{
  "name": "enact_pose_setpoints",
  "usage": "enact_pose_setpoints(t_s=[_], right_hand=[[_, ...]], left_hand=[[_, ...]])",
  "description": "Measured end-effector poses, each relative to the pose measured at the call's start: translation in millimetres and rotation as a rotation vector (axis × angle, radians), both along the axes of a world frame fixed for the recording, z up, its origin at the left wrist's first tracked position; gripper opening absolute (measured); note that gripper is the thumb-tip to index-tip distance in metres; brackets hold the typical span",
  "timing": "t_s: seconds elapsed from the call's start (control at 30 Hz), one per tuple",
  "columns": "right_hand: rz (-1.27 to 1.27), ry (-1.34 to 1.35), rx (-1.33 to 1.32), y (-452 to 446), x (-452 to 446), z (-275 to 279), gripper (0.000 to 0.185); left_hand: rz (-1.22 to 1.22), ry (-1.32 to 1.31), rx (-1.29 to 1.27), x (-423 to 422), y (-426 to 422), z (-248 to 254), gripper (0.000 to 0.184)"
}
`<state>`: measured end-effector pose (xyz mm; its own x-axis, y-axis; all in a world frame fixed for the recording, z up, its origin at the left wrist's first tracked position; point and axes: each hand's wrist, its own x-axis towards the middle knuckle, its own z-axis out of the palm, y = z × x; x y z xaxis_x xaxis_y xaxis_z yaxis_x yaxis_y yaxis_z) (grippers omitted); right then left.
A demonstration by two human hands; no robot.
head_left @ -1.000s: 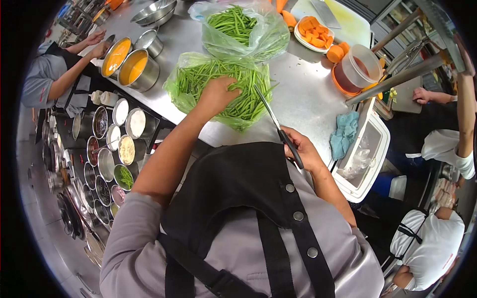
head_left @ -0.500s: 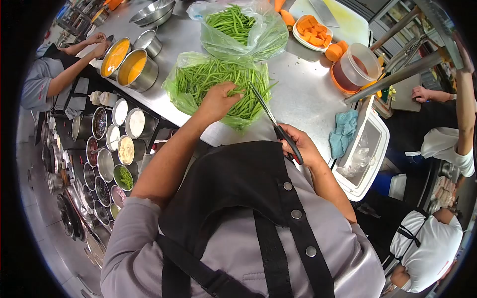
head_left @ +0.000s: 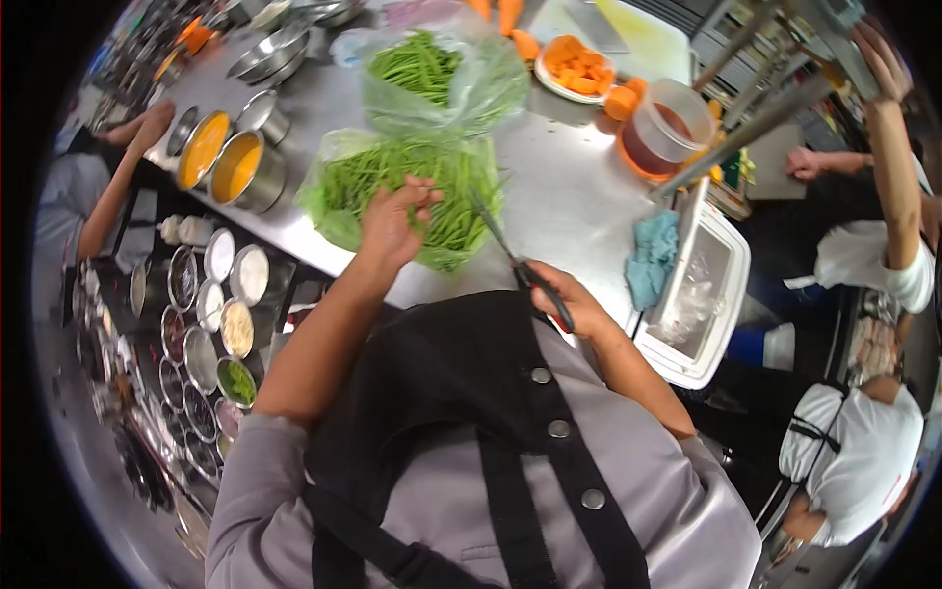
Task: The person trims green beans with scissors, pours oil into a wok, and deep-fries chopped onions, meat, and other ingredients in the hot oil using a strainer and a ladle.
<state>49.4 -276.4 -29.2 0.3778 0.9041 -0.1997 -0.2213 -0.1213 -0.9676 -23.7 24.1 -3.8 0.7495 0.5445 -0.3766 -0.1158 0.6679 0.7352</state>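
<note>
A pair of scissors (head_left: 542, 282) with black and red handles is gripped in my right hand (head_left: 579, 306). The long blades point away from me, their tips at the right side of the green beans (head_left: 456, 211). These beans lie heaped in an opened clear green plastic bag (head_left: 316, 201) on the steel table. Above the heap is my left hand (head_left: 394, 228), its fingers curled together; what is between them, if anything, is blurred. Just beyond, a second plastic bag (head_left: 496, 83) holds more green beans (head_left: 417, 69).
Steel pots of orange liquid (head_left: 237, 172) stand left. At the back right are cut carrots (head_left: 579, 71), a cutting board (head_left: 653, 34) with a knife, and a tub of red liquid (head_left: 667, 133). A teal cloth (head_left: 653, 257) lies near a white bin (head_left: 738, 304). Co-workers stand on both sides.
My left hand has risen a little off the beans and turned, fingers curled. The scissors stay in my right hand. The view has shifted, so the table's things appear further left.
</note>
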Motion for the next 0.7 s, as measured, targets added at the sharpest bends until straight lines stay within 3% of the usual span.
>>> enact_pose_setpoints(t_s=[0.27,0.43,0.57,0.63,0.7], right_hand=[[0.008,0.045,0.007,10,3,2,0.082],[-0.008,0.1,0.049,22,3,6,0.06],[-0.054,0.092,-0.039,26,0,-6,0.054],[-0.274,-0.112,0.07,15,-5,-5,0.056],[-0.473,-0.12,0.307,13,-14,2,0.064]], left_hand=[[-0.088,-0.056,0.05,-1,-5,-6,0.016],[-0.114,0.002,0.123,-2,-11,-5,0.014],[-0.055,0.035,0.257,-2,3,-3,0.009],[-0.039,0.066,0.281,1,19,-9,0.008],[-0.028,0.157,0.391,4,29,-9,0.009]])
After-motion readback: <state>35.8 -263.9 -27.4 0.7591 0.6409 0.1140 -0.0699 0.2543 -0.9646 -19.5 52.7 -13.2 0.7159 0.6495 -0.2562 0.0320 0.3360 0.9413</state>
